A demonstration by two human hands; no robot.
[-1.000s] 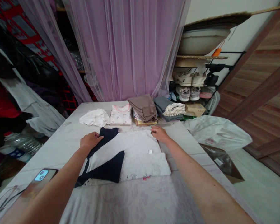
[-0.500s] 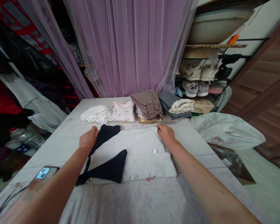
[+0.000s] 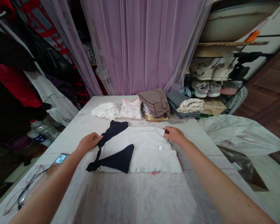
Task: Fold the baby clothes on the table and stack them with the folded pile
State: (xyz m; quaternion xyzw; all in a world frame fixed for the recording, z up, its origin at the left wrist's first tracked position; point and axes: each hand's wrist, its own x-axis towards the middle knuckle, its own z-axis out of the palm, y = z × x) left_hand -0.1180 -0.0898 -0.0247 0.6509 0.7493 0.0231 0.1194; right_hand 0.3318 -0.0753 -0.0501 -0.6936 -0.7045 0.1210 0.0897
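A pale grey-white shirt [image 3: 151,158] with navy sleeves lies flat in front of me, folded over lengthwise, its lower edge level with a small red print. My left hand [image 3: 90,142] is at the collar end, fingertips pinched on the base of the far navy sleeve [image 3: 115,130]. At the opposite end, my right hand [image 3: 176,135] pinches the far corner of the hem. A small white tag shows on the fabric near that end. The near navy sleeve [image 3: 121,160] is laid across the body of the shirt.
Behind the shirt sit a crumpled white cloth [image 3: 105,110], a folded pink-trimmed top [image 3: 130,110], brown folded trousers [image 3: 155,102] and a dark grey garment [image 3: 174,104] with a cream ruffled piece [image 3: 190,105]. A phone [image 3: 61,158] and glasses [image 3: 23,193] lie beside my left forearm.
My left hand has slid along the far navy sleeve toward the collar. My right hand stays at the hem corner. The view has turned slightly left.
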